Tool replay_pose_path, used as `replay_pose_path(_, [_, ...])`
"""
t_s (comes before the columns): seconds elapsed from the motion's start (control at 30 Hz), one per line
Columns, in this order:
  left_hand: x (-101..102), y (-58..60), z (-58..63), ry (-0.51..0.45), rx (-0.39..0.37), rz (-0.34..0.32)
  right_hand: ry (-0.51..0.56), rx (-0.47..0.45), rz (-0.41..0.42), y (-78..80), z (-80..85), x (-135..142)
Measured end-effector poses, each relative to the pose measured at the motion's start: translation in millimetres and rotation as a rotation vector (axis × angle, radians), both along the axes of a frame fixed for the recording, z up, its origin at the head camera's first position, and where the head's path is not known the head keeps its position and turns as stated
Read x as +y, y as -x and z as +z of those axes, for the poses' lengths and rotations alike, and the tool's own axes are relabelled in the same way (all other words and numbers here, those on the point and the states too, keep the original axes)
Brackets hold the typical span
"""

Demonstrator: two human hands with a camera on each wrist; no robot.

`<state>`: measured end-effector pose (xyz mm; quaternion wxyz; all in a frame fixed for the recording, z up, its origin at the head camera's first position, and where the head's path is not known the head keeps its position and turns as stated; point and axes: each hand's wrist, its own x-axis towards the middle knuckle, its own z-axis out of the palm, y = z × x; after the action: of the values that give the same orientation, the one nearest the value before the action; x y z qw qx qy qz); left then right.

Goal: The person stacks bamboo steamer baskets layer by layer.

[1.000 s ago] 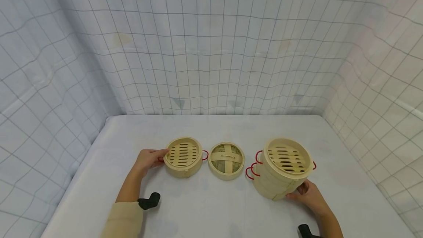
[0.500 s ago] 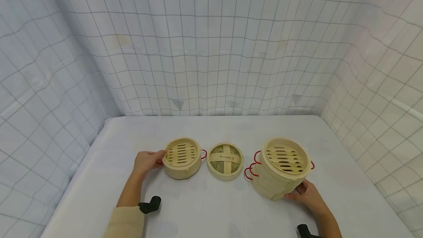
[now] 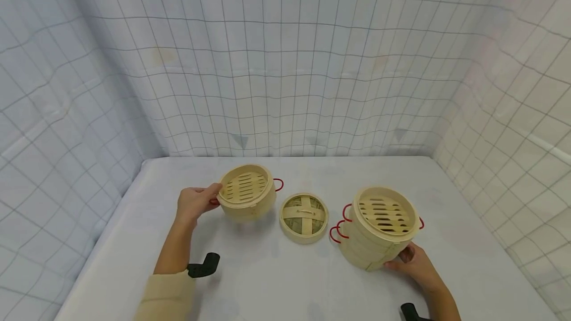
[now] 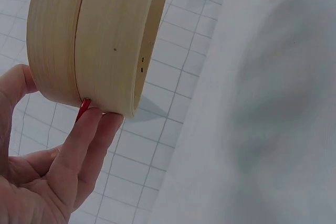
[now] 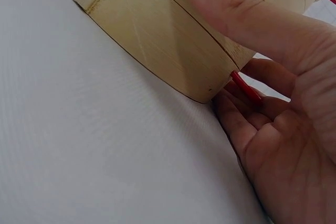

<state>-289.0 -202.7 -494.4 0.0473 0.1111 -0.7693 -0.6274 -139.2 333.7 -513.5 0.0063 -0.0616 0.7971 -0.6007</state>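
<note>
My left hand (image 3: 194, 203) grips a bamboo steamer basket (image 3: 246, 192) by its side, thumb at the rim and fingers near a red handle (image 4: 83, 109). The basket is raised above the table and tilts slightly, its slatted inside facing up. On the right stands a stack of steamer baskets (image 3: 379, 232) with red loop handles. Low on that stack, my right hand (image 3: 417, 266) holds the side, its thumb on the bamboo wall and fingers around a red handle (image 5: 245, 87) in the right wrist view. Between the two lies a round woven steamer lid (image 3: 305, 218).
A white cloth covers the table (image 3: 276, 281). White grid-patterned curtains (image 3: 285, 63) hang at the back and along both sides. A black wrist mount (image 3: 204, 265) sits at the left wrist, another (image 3: 411, 312) at the right.
My left hand has lifted the single steamer basket off the table and slightly away from me. The right hand, the stack and the lid stay where they were.
</note>
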Motion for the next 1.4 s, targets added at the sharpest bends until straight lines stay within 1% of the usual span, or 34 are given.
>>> replay_pose_path(0.1, [10.9, -1.1, 8.4, -0.005, 0.01, -0.031, -0.002, -0.001, 0.002, 0.3, 0.0, -0.1])
replay_pose_path(0.13, [14.6, 0.4, 8.8, 0.004, 0.024, -0.033, 0.0, 0.001, 0.005, 0.4, 0.2, 0.0])
replay_pose_path(0.2, [21.4, 7.4, 4.7, 0.025, 0.066, -0.027, 0.0, 0.011, 0.012, 0.7, 0.3, 0.2])
replay_pose_path(0.23, [21.0, 21.1, -9.6, 0.057, 0.07, 0.002, 0.0, 0.015, 0.015, 0.9, 0.3, 0.4])
replay_pose_path(0.3, [28.1, 33.1, -16.8, 0.059, 0.107, 0.002, 0.0, 0.024, 0.028, 0.9, 0.3, 1.1])
replay_pose_path(0.33, [32.0, 39.4, -19.9, 0.048, 0.127, -0.01, 0.001, 0.023, 0.029, 0.9, 0.1, 1.2])
replay_pose_path(0.43, [47.3, 58.3, -24.0, 0.007, 0.151, -0.049, 0.0, 0.011, 0.019, 0.5, -0.5, 1.2])
replay_pose_path(0.5, [60.0, 69.1, -21.8, -0.007, 0.16, -0.085, 0.006, -0.003, 0.005, 0.2, -1.2, 0.5])
replay_pose_path(0.53, [67.0, 73.3, -18.2, -0.008, 0.15, -0.104, 0.006, -0.007, 0.003, -0.1, -1.7, 0.4])
replay_pose_path(0.57, [74.4, 76.2, -12.8, -0.008, 0.14, -0.121, 0.009, -0.01, 0.001, -0.3, -2.0, 0.1])
replay_pose_path(0.63, [90.6, 77.4, 3.3, -0.008, 0.101, -0.154, 0.019, -0.014, 0.002, -0.5, -2.6, -0.2])
replay_pose_path(0.67, [99.1, 69.4, 22.0, -0.015, 0.089, -0.182, 0.023, -0.012, 0.006, -0.7, -2.9, -0.1])
replay_pose_path(0.73, [114.3, 62.4, 43.2, -0.026, 0.072, -0.219, 0.02, -0.008, 0.008, -0.6, -3.2, 0.2])
replay_pose_path(0.77, [121.5, 54.8, 57.0, -0.035, 0.07, -0.239, 0.019, -0.002, 0.017, -0.5, -3.1, 0.1])
replay_pose_path(0.83, [134.3, 43.9, 75.7, -0.049, 0.086, -0.271, 0.024, -0.001, 0.024, -0.1, -3.0, -0.2])
replay_pose_path(0.87, [139.7, 40.0, 81.5, -0.062, 0.111, -0.293, 0.026, -0.002, 0.028, 0.0, -2.8, -0.6])
replay_pose_path(0.9, [144.9, 38.4, 83.3, -0.065, 0.111, -0.296, 0.024, -0.005, 0.027, 0.2, -2.5, -1.1])
replay_pose_path(0.93, [149.7, 33.6, 88.7, -0.084, 0.137, -0.322, 0.026, -0.009, 0.027, 0.4, -2.2, -1.7])
replay_pose_path(0.97, [155.6, 25.4, 99.2, -0.087, 0.131, -0.329, 0.032, -0.01, 0.03, 0.7, -1.8, -2.3])
replay_pose_path(1.0, [161.0, 19.4, 106.1, -0.09, 0.139, -0.332, 0.034, -0.017, 0.021, 1.0, -1.5, -2.7])
replay_pose_path(1.03, [166.8, 10.0, 117.3, -0.095, 0.136, -0.338, 0.03, -0.018, 0.017, 1.3, -1.3, -3.0])
replay_pose_path(1.07, [172.2, 2.8, 125.6, -0.101, 0.143, -0.343, 0.024, -0.017, 0.012, 1.4, -0.9, -3.3])
replay_pose_path(1.1, [178.0, -7.3, 137.7, -0.099, 0.127, -0.341, 0.019, -0.016, 0.007, 1.7, -0.7, -3.4])
replay_pose_path(1.13, [182.7, -12.5, 143.7, -0.106, 0.128, -0.35, 0.019, -0.017, 0.006, 1.8, -0.6, -3.2])
replay_pose_path(1.17, [188.2, -20.6, 154.4, -0.099, 0.099, -0.344, 0.017, -0.013, 0.006, 1.6, -0.4, -3.0])
replay_pose_path(1.27, [200.3, -28.0, 164.2, -0.104, 0.086, -0.377, 0.015, -0.007, -0.002, 0.5, 0.1, -1.9])
replay_pose_path(1.4, [214.5, -30.0, 168.5, -0.071, 0.071, -0.404, 0.023, -0.008, -0.006, -0.4, 0.2, -1.1])
